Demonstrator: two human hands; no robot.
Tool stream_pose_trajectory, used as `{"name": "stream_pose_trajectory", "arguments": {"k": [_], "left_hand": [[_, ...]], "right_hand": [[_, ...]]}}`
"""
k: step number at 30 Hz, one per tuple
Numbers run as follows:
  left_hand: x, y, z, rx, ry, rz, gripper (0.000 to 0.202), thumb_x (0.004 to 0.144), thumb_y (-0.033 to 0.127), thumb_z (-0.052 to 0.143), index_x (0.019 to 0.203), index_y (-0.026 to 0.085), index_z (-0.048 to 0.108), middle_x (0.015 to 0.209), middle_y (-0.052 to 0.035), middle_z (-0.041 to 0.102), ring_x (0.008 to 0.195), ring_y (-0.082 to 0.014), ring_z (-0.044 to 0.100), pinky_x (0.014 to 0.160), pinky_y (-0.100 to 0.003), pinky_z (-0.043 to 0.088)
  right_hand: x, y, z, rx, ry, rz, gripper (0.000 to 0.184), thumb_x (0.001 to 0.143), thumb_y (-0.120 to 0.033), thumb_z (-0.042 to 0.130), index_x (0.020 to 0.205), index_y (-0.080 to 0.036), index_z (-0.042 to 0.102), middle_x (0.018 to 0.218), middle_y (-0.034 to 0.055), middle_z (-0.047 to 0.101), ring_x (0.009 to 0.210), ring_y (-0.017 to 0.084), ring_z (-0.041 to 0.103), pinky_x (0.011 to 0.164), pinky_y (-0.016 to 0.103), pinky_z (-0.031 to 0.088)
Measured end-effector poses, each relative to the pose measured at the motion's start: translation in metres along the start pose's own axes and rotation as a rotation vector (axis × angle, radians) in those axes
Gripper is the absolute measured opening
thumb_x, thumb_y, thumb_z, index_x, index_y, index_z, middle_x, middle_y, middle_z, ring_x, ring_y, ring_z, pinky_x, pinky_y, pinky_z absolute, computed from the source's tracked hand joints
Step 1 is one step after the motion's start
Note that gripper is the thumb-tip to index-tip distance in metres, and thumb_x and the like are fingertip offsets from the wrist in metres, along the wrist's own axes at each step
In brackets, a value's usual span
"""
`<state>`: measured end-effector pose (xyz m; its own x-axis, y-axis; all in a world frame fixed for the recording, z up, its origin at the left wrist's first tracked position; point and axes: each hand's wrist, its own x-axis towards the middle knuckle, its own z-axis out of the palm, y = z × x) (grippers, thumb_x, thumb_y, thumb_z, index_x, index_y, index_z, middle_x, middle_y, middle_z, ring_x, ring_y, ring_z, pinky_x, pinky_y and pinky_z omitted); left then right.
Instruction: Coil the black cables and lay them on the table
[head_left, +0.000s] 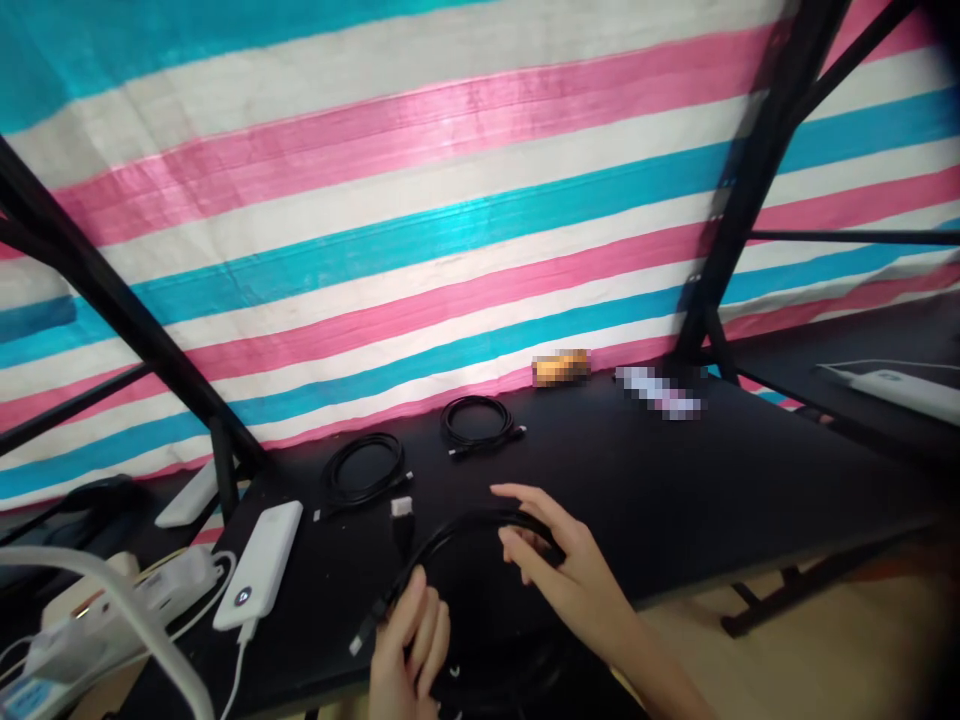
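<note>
A black USB cable (466, 522) is bent into a loop above the front of the black table. My left hand (411, 645) is closed around it at the loop's left side. Two plugs stick out beside that hand: a wide metal-ended USB plug (402, 510) pointing up and a smaller plug (360, 636) pointing down to the left. At the loop's right side, my right hand (564, 565) curls loosely around the cable, its index finger stretched to the left over it. The lower part of the loop is dark and hard to make out.
Two coiled black cables, a left coil (365, 497) and a right coil (480, 443), lie farther back on the table (720, 490). A white power bank (262, 565) and power strip (124, 620) are at left. Two blurred items lie near the striped sheet (450, 230); black frame bars (742, 200) slant upward.
</note>
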<state>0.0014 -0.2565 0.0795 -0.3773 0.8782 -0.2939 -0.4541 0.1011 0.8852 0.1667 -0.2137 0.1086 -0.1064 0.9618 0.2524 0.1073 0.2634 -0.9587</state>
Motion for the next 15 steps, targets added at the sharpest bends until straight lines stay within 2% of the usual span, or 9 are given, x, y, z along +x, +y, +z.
{"name": "stream_pose_trajectory", "arguments": {"k": [2, 4, 6, 8, 10, 12, 15], "left_hand": [[0.0, 0.003, 0.003, -0.133, 0.049, 0.018, 0.028, 0.063, 0.038, 0.072, 0.059, 0.02, 0.051, 0.044, 0.0052, 0.046, 0.041, -0.0094, 0.051, 0.045, -0.02, 0.047], [-0.002, 0.009, 0.009, -0.313, 0.058, 0.039, 0.04, 0.068, 0.041, 0.069, 0.052, 0.019, 0.04, 0.037, 0.0084, 0.033, 0.03, -0.0057, 0.034, 0.039, -0.019, 0.041], [-0.006, 0.013, 0.02, -0.48, 0.044, 0.077, 0.051, 0.073, 0.042, 0.066, 0.05, 0.018, 0.027, 0.036, 0.0098, 0.021, 0.028, -0.0044, 0.019, 0.035, -0.018, 0.033], [-0.012, 0.013, 0.032, -0.56, 0.048, 0.128, 0.055, 0.079, 0.043, 0.061, 0.053, 0.018, 0.019, 0.039, 0.0094, 0.018, 0.031, -0.0054, 0.014, 0.033, -0.018, 0.028], [-0.018, 0.007, 0.044, -0.537, 0.045, 0.183, 0.055, 0.082, 0.047, 0.054, 0.055, 0.019, 0.017, 0.041, 0.0089, 0.017, 0.033, -0.0067, 0.014, 0.035, -0.019, 0.029], [-0.023, -0.005, 0.052, -0.454, 0.031, 0.23, 0.055, 0.083, 0.055, 0.048, 0.055, 0.019, 0.017, 0.042, 0.0084, 0.018, 0.036, -0.0075, 0.019, 0.044, -0.02, 0.038], [-0.028, -0.021, 0.057, -0.285, 0.031, 0.321, 0.057, 0.08, 0.065, 0.041, 0.052, 0.019, 0.022, 0.044, 0.0063, 0.027, 0.043, -0.0098, 0.033, 0.059, -0.026, 0.045]], "right_hand": [[0.001, 0.003, -0.001, 0.078, 0.053, 0.044, 0.031, 0.079, -0.035, 0.058, 0.105, -0.019, 0.056, 0.066, -0.0022, 0.052, 0.052, 0.009, 0.048, 0.051, 0.021, 0.041], [0.001, 0.006, 0.001, 0.187, 0.077, 0.121, 0.032, 0.074, -0.039, 0.063, 0.097, -0.017, 0.057, 0.06, -0.0036, 0.05, 0.047, 0.009, 0.047, 0.049, 0.021, 0.04], [-0.001, 0.007, 0.011, 0.345, 0.076, 0.221, 0.034, 0.073, -0.043, 0.064, 0.091, -0.015, 0.056, 0.054, -0.0048, 0.048, 0.045, 0.009, 0.046, 0.048, 0.021, 0.039], [-0.008, 0.008, 0.027, 0.526, 0.095, 0.315, 0.035, 0.074, -0.046, 0.061, 0.089, -0.016, 0.055, 0.053, -0.0039, 0.049, 0.049, 0.011, 0.05, 0.051, 0.022, 0.042], [-0.016, 0.009, 0.045, 0.684, 0.145, 0.405, 0.037, 0.074, -0.048, 0.061, 0.094, -0.017, 0.053, 0.056, -0.0034, 0.051, 0.051, 0.013, 0.053, 0.052, 0.024, 0.045], [-0.024, 0.011, 0.06, 0.717, 0.2, 0.45, 0.036, 0.073, -0.045, 0.063, 0.095, -0.018, 0.055, 0.059, -0.0026, 0.053, 0.056, 0.013, 0.055, 0.058, 0.024, 0.046], [-0.03, 0.016, 0.068, 0.646, 0.268, 0.474, 0.029, 0.07, -0.044, 0.065, 0.078, -0.017, 0.059, 0.065, 0.0001, 0.056, 0.065, 0.014, 0.057, 0.063, 0.023, 0.048]]}}
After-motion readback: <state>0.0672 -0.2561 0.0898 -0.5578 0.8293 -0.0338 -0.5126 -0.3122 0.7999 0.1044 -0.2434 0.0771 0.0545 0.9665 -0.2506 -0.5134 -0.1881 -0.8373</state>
